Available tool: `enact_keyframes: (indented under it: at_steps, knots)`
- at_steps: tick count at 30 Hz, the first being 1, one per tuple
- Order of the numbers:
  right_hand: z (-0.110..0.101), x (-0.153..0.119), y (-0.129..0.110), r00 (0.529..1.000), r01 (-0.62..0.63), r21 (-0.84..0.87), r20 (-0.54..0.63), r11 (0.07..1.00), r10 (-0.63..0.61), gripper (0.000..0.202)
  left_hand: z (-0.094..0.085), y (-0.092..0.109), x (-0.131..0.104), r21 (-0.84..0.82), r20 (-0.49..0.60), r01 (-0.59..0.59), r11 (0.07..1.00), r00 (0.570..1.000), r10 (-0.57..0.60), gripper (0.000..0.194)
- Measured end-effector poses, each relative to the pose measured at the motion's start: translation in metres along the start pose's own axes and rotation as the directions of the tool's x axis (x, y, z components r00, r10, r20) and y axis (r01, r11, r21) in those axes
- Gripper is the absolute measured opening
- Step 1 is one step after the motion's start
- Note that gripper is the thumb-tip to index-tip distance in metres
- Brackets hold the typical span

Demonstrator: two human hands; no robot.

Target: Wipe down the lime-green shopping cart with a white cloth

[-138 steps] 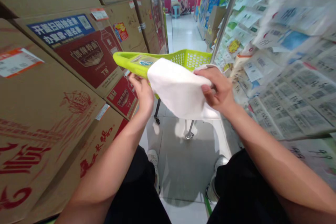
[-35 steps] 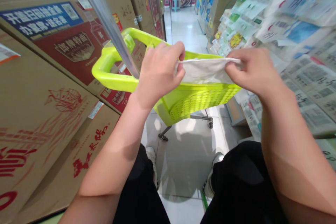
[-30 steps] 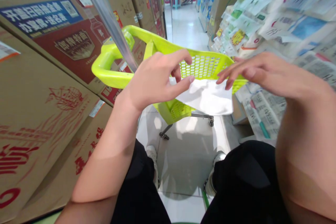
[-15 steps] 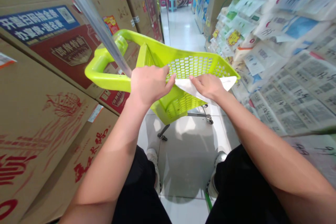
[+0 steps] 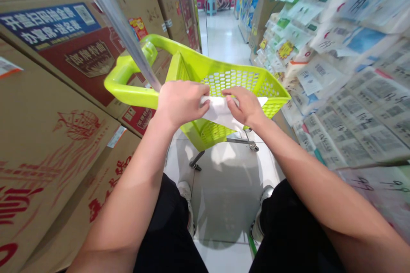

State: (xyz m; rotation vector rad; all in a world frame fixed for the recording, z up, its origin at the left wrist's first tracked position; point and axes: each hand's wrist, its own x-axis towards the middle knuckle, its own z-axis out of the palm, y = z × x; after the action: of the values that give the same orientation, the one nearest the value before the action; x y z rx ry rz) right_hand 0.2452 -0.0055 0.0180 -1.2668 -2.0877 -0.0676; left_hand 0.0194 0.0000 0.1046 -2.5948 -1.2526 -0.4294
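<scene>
A lime-green plastic shopping cart (image 5: 205,60) with a perforated basket stands in front of me. Along its near rim lies a thin white wipe (image 5: 219,113), its lower edge hanging over the outside of the basket. My left hand (image 5: 183,101) is closed at the rim, with the wipe's left end between thumb and fingers. Just to its right, my right hand (image 5: 244,104) pinches the wipe from above. A small gap separates the two hands. The fingertips are partly hidden behind the rim and wipe.
Stacked cardboard boxes (image 5: 48,132) rise close on the left, with a grey metal pole (image 5: 120,23) in front. Packaged paper goods (image 5: 361,115) are piled on the right. A tiled aisle (image 5: 226,45) leads to a person sitting on a blue stool (image 5: 211,6).
My right hand has slid left along the rim towards my left hand, drawing the wipe with it. The rim's right end is now uncovered. My left hand has hardly moved.
</scene>
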Motion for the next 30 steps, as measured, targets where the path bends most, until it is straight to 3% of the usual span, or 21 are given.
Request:
enact_keyframes:
  at_steps: [3, 6, 12, 15, 17, 19, 21, 24, 26, 28, 30]
  knots:
    - [-0.014, -0.009, 0.028, 0.980, -0.159, -0.200, 0.084, 0.967, 0.178, 0.058, 0.000, -0.008, 0.000, -0.026, -0.051, -0.061, 0.998, 0.997, 0.059, 0.025]
    - [-0.021, -0.009, 0.043, 0.958, -0.139, -0.243, 0.214, 0.960, 0.193, 0.062, -0.001, -0.013, 0.000, -0.077, -0.141, -0.120, 0.990, 0.984, 0.108, 0.024]
    - [-0.027, 0.020, 0.050, 0.994, -0.021, -0.110, 0.100, 0.994, 0.032, 0.058, -0.002, -0.010, -0.002, -0.195, -0.222, -0.147, 0.970, 0.970, 0.102, 0.037]
    - [-0.020, 0.029, 0.032, 1.000, -0.013, -0.111, 0.010, 0.994, 0.014, 0.057, 0.005, -0.003, 0.000, -0.130, -0.289, -0.029, 0.991, 0.957, -0.009, 0.040]
    - [-0.010, 0.031, 0.010, 0.998, -0.056, -0.098, 0.037, 0.994, 0.060, 0.057, 0.012, 0.000, 0.002, -0.016, -0.206, 0.082, 0.996, 0.975, -0.084, 0.046]
    - [-0.001, 0.029, -0.008, 0.981, -0.106, -0.126, 0.146, 0.986, 0.124, 0.061, 0.018, 0.002, 0.003, 0.071, -0.066, 0.163, 0.984, 0.985, -0.159, 0.055]
    - [0.002, 0.026, -0.013, 0.945, -0.190, -0.211, 0.225, 0.959, 0.237, 0.067, 0.019, 0.002, 0.004, 0.088, 0.018, 0.221, 0.971, 0.975, -0.223, 0.062]
    - [-0.007, 0.019, 0.012, 0.862, -0.380, -0.379, 0.185, 0.843, 0.472, 0.074, 0.016, 0.003, 0.002, 0.048, 0.052, 0.247, 0.968, 0.967, -0.250, 0.064]
    - [-0.015, 0.013, 0.035, 0.816, -0.446, -0.460, 0.143, 0.768, 0.560, 0.070, 0.012, 0.006, 0.001, 0.030, 0.047, 0.237, 0.971, 0.970, -0.238, 0.063]
    - [-0.017, 0.008, 0.047, 0.826, -0.428, -0.490, 0.131, 0.760, 0.549, 0.065, 0.011, 0.012, 0.000, 0.015, 0.005, 0.223, 0.975, 0.975, -0.223, 0.063]
    - [-0.012, 0.007, 0.039, 0.882, -0.340, -0.453, 0.151, 0.824, 0.447, 0.063, 0.010, 0.018, -0.001, 0.000, -0.048, 0.211, 0.977, 0.976, -0.211, 0.065]
